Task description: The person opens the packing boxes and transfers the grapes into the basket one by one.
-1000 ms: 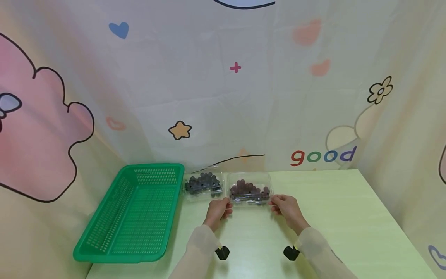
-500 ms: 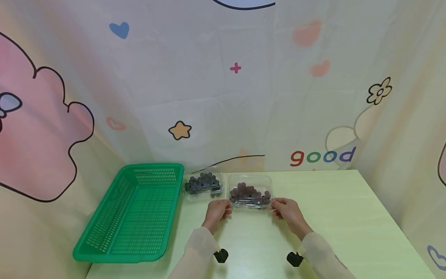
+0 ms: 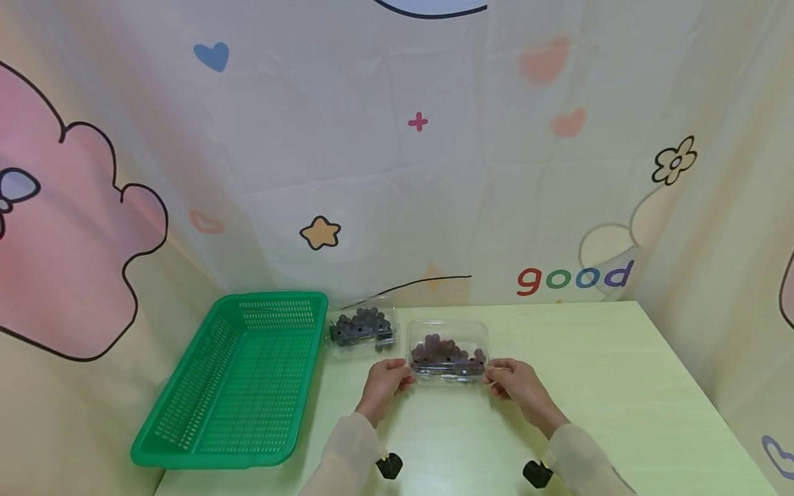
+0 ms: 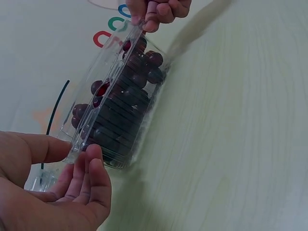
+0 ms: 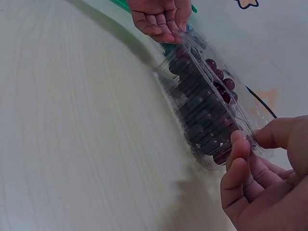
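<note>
A clear plastic box point(image 3: 449, 331) of reddish-purple grapes point(image 3: 442, 355) is to the right of the green basket point(image 3: 217, 459), well apart from it; whether its underside touches the counter point(image 3: 620, 386) I cannot tell. The left hand point(image 3: 380, 389) pinches the rim at the end nearer the basket between thumb and fingers, and the right hand point(image 3: 522, 389) pinches the end farther from the basket the same way. A second box point(image 3: 384, 306), holding darker grapes point(image 3: 361, 328), sits just beside the basket's far right corner. Behind the basket hangs a printed cloth point(image 3: 347, 124).
</note>
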`<state>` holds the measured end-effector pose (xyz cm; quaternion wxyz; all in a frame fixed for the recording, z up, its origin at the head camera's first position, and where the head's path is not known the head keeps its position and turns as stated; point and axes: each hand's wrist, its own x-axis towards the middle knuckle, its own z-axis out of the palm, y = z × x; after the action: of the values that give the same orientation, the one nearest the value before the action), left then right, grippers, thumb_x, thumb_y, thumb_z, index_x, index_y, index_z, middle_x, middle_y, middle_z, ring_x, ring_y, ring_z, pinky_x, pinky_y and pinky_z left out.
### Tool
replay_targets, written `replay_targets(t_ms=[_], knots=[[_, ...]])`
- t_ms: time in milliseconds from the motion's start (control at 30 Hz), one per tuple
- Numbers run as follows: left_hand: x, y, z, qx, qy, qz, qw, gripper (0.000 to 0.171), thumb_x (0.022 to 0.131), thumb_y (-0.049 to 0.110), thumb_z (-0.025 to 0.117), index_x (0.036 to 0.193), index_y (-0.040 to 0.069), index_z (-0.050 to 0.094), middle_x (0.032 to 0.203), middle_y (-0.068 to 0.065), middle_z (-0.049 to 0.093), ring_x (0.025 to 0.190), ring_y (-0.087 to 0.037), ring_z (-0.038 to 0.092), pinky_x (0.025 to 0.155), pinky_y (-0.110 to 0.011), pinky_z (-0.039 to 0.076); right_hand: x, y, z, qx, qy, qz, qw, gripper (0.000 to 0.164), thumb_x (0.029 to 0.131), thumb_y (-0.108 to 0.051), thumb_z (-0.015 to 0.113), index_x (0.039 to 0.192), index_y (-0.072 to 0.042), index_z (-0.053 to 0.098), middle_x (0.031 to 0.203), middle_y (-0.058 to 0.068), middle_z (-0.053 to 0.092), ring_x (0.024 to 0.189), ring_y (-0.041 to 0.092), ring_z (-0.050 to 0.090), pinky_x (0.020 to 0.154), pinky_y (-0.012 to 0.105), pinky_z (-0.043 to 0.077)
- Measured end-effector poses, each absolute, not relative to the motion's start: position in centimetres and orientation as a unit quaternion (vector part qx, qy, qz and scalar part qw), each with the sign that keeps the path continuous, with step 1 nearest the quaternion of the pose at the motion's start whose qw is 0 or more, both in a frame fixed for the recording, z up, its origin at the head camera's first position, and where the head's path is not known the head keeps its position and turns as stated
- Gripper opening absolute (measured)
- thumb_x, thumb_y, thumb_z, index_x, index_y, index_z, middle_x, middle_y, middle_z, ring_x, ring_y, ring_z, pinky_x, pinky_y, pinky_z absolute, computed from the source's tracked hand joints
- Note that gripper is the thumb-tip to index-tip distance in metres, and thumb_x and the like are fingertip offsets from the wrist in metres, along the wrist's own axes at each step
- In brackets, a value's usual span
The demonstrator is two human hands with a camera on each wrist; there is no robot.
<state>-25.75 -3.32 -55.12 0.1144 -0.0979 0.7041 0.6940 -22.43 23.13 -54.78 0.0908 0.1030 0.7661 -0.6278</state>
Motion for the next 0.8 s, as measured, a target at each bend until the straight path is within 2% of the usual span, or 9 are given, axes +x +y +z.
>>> replay_targets(t_ms=[133,400,800], knots=[[-25.6,-3.4,-55.2,-0.095,0.704,0.694,0.116,0.033,0.096,-0.004,0.062,0.126,-0.015,0.057,0.107,-0.022,0.068,0.092,-0.028,0.071,0.08,-0.033,0.058,-22.0,23.3,-54.8,0.093,0.768,-0.627,0.096,0.035,0.103,-0.009,0.059,0.131,0.012,0.055,0.098,0.017,0.072,0.072,0.017,0.06,0.066,0.03,0.054],[-24.9,-3.9,-55.0,-0.069,0.711,0.688,0.131,0.039,0.094,-0.003,0.065,0.129,-0.017,0.056,0.104,-0.02,0.067,0.09,-0.025,0.07,0.08,-0.034,0.058,-21.3,23.5,-54.8,0.088,0.77,-0.623,0.109,0.034,0.101,-0.006,0.059,0.129,0.012,0.056,0.096,0.015,0.072,0.072,0.018,0.059,0.065,0.031,0.053],[-23.5,-4.9,-54.6,-0.042,0.719,0.666,0.194,0.049,0.094,-0.001,0.066,0.138,-0.015,0.049,0.101,-0.017,0.069,0.088,-0.024,0.068,0.082,-0.038,0.057,-19.6,24.1,-54.4,0.056,0.765,-0.627,0.137,0.041,0.099,-0.005,0.059,0.132,0.017,0.05,0.094,0.014,0.072,0.071,0.017,0.059,0.064,0.03,0.052]])
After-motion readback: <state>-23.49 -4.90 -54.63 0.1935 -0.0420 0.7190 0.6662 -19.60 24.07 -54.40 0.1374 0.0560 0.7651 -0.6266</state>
